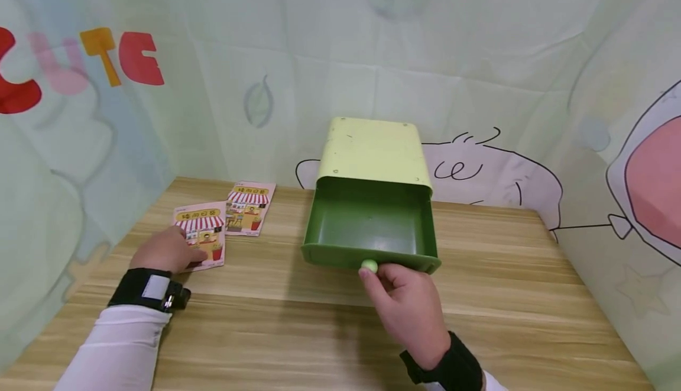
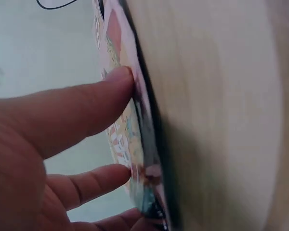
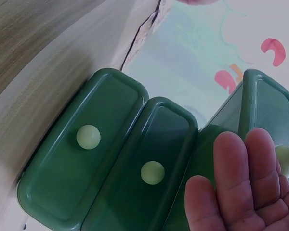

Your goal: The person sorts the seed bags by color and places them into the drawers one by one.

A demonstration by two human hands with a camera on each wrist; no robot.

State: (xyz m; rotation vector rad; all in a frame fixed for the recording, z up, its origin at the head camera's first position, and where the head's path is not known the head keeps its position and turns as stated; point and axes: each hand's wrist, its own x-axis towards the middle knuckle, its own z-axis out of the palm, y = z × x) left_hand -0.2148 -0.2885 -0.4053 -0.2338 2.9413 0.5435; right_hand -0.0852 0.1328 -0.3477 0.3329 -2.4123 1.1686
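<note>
On the left, my left hand reaches over a pink printed packet, which lies on the table. In the left wrist view, the thumb and fingertips touch the packet's face, spread apart from each other. A second matching packet lies just behind it, to the right. My right hand pinches the round light-green knob of the top drawer between thumb and index finger. This green drawer stands pulled out of the pale yellow cabinet, and its inside is bare.
Two lower green drawers with round knobs sit shut beneath the top one. The wooden table meets a printed cloth backdrop behind the cabinet and at both sides.
</note>
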